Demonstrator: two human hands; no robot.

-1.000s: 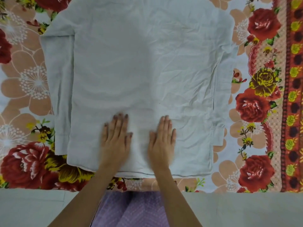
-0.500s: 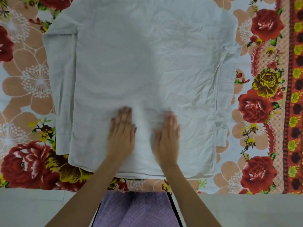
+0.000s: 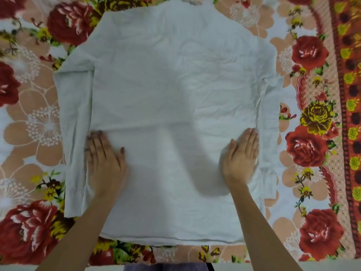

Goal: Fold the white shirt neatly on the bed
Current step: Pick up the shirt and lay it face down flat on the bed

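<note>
Our left hand (image 3: 103,159) lies flat, palm down, on the shirt (image 3: 175,85), fingers straight and a little spread, thumb stuck out toward the middle, nails painted dark. It presses the cloth at the left edge of the body panel, with the fingertips reaching the seam where the left sleeve (image 3: 75,133) lies folded alongside. Our right hand (image 3: 241,155) is flat too, fingers straight and close together, pressing the shirt at the opposite edge, just beside the right sleeve (image 3: 270,124). Neither hand grips anything, and the two are well apart, with a broad stretch of cloth between them. Both are slightly blurred. We see the shirt spread out on the sheet (image 3: 312,94), collar end away from us and hem (image 3: 172,239) nearest, close to the near edge of the bed. Both sleeves run straight down along the sides of the body, the left cuff (image 3: 75,204) ending short of the hem. Creases cover the cloth, mostly in the upper right part, and a faint fold line runs across it level with our fingertips. Large red roses, yellow blooms and peach flowers are printed on the sheet, with a red and yellow border down the right side. A strip of purple cloth (image 3: 162,267) shows at the bottom between our forearms.
</note>
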